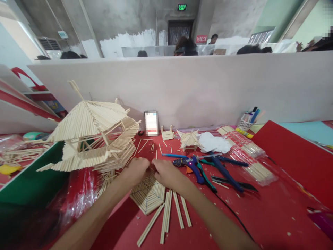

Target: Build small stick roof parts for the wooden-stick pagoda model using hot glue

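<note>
Person, own body, head view.

Left hand (136,169): bare, no glove, no ring seen; fingers curled, back of hand up. Centre of frame.

Right hand (166,173): bare, no glove, no ring seen; knuckles rounded, fingertips hidden. Just right of centre.

Left forearm (96,215): bare to the lower left edge of the frame; no sleeve, watch or band in sight.

Right forearm (215,222): bare to the lower edge, right of centre; no sleeve, watch or band in sight.

No other part of the body shows.
</note>
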Motion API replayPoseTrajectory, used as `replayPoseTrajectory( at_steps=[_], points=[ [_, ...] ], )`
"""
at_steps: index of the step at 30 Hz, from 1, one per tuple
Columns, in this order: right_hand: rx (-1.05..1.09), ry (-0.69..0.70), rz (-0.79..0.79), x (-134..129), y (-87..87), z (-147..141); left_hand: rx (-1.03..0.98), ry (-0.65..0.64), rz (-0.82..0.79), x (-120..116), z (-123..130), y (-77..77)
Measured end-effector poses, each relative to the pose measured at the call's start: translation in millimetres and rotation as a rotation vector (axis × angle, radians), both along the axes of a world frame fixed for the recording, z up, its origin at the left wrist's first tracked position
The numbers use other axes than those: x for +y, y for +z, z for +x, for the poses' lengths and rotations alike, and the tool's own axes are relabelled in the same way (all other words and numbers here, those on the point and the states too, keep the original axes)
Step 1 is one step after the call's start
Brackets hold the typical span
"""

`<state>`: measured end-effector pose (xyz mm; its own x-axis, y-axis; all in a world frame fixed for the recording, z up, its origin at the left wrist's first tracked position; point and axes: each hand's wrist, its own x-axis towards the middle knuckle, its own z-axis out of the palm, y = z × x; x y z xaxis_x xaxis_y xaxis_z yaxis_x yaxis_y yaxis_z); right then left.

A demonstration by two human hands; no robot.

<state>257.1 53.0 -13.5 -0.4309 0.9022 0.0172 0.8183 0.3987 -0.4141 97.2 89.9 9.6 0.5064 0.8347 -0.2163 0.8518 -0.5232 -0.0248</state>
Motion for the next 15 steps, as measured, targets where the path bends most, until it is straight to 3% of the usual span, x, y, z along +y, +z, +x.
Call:
replayPoseTrajectory(
  at_steps=[5,15],
  points=[
    [-0.008,-0.001,-0.003,0,3.4,-1,0.113,-0.072,0.061,-12,4,0.6],
    [0.001,-0.005,-0.020,-1,8.2,-3,0.134,-0.034,0.098,-28,12,8.8]
  ],
)
